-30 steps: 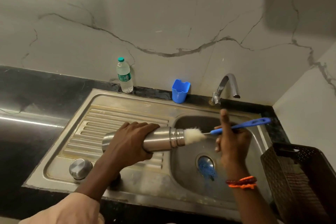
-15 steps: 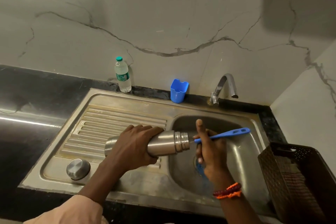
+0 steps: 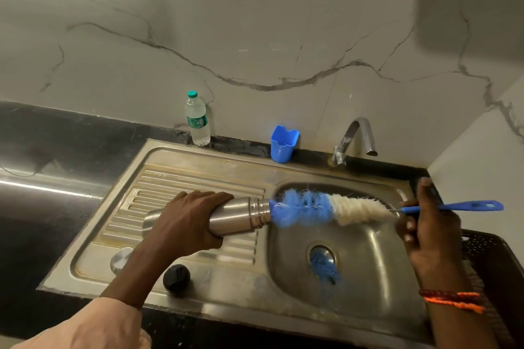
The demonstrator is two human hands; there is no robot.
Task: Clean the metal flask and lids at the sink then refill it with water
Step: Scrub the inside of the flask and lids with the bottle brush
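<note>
The metal flask [image 3: 238, 218] lies nearly level in the air over the seam between the draining board and the basin of the sink [image 3: 377, 272], its open mouth turned toward the basin, most likely so that anything shaken loose runs into the bowl and not onto the ribs. The left hand [image 3: 184, 224] wraps round the flask's middle in a full grip, fingers curled over the top, which looks meant to steady it against the pull of the bottle brush [image 3: 329, 208]. Only the blue tip of the bristles sits at the mouth; the rest, blue and then white, hangs out over the basin. The right hand [image 3: 425, 232] pinches the brush's thin blue handle near the bristles, a light grip suited to sliding it in and out along the flask's axis. Both lids wait on the board near the front rim: a steel cap [image 3: 120, 258] partly hidden by the left forearm, and a black stopper [image 3: 176, 280] just beside it, seemingly parked within reach. A blue scrubber [image 3: 324, 265] lies over the drain. The tap [image 3: 357, 136] shows no water running. On the dark table behind stand a plastic water bottle [image 3: 197, 119] and a blue cup [image 3: 283, 144]; a dark crate [image 3: 493, 258] sits at the right.
</note>
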